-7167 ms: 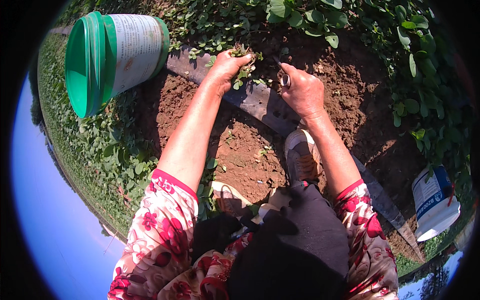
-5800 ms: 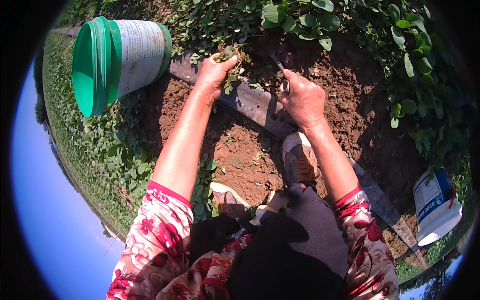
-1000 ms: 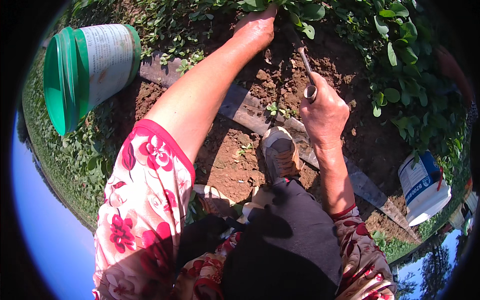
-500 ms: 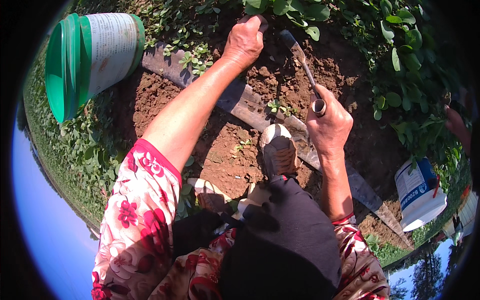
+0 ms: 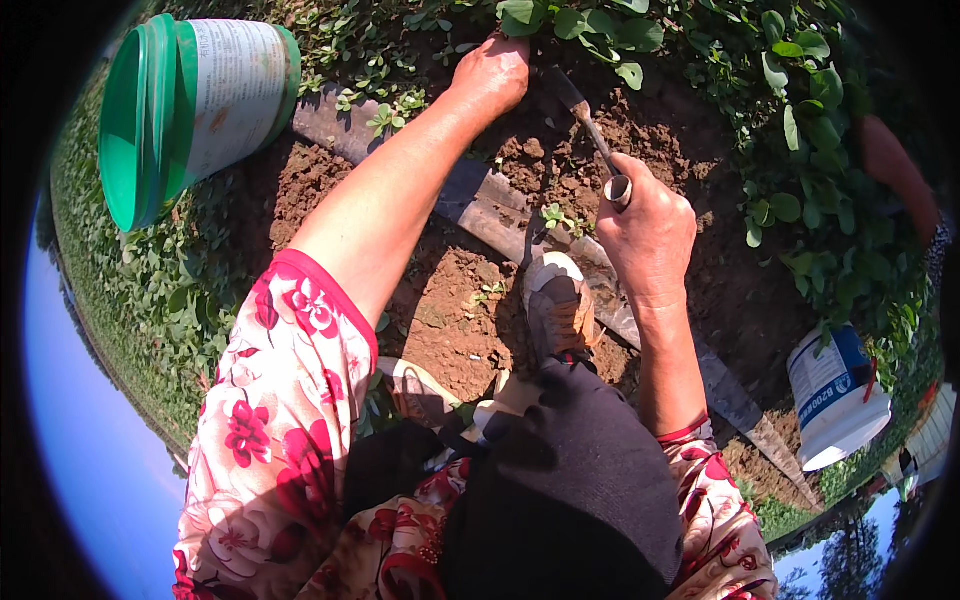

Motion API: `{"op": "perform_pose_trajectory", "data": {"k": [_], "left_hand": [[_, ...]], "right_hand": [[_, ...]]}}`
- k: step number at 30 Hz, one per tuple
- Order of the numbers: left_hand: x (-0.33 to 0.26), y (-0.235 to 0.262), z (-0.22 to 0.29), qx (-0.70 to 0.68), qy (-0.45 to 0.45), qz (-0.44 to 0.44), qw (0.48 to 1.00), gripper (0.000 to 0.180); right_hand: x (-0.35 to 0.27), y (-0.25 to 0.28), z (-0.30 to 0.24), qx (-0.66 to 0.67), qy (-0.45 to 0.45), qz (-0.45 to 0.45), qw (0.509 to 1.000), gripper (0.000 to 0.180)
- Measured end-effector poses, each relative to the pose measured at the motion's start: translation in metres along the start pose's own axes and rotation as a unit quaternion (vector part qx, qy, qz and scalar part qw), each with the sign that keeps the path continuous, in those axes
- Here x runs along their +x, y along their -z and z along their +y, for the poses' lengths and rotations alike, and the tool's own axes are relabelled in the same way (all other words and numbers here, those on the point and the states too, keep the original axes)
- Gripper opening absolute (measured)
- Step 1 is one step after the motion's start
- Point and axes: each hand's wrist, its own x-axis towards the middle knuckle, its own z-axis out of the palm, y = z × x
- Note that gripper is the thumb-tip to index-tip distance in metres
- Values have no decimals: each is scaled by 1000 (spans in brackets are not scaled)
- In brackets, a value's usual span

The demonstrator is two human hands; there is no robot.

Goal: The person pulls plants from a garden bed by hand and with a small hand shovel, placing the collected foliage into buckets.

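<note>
My right hand (image 5: 648, 228) is wrapped round the handle of a narrow metal hand trowel (image 5: 592, 125). Its hollow, round handle end points back toward me, and the flat blade reaches up and left over dark, loose soil (image 5: 560, 165). Just left of the blade tip, my left hand (image 5: 493, 75) is closed at the edge of the green leafy plants (image 5: 600, 30). Its fingertips are hidden by leaves and shadow, so I cannot see what they grip.
A green bucket (image 5: 168, 120) lies tipped on its side at the left. A white and blue bucket (image 5: 835, 395) lies at the right. A dark strip (image 5: 490, 205) crosses the soil beneath my arms, near my shoe (image 5: 555, 300). Another person's arm (image 5: 895, 170) reaches into the plants at the right.
The trowel and my right hand have moved slightly left, bringing the blade nearer my left hand. My left hand is lower and closer under the leaves. The other person's arm reaches further in.
</note>
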Motion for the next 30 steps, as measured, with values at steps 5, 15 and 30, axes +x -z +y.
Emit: {"op": "perform_pose_trajectory", "data": {"k": [5, 15, 30], "left_hand": [[4, 5, -11, 7, 47, -22, 999, 23], [-70, 47, -56, -579, 253, -55, 773, 10], [-76, -5, -13, -24, 116, -68, 991, 24]], "right_hand": [[32, -18, -10, -15, 29, 0, 999, 24], [-39, 9, 12, 86, 97, -50, 990, 32], [-7, -48, -12, 33, 110, -81, 990, 17]]}}
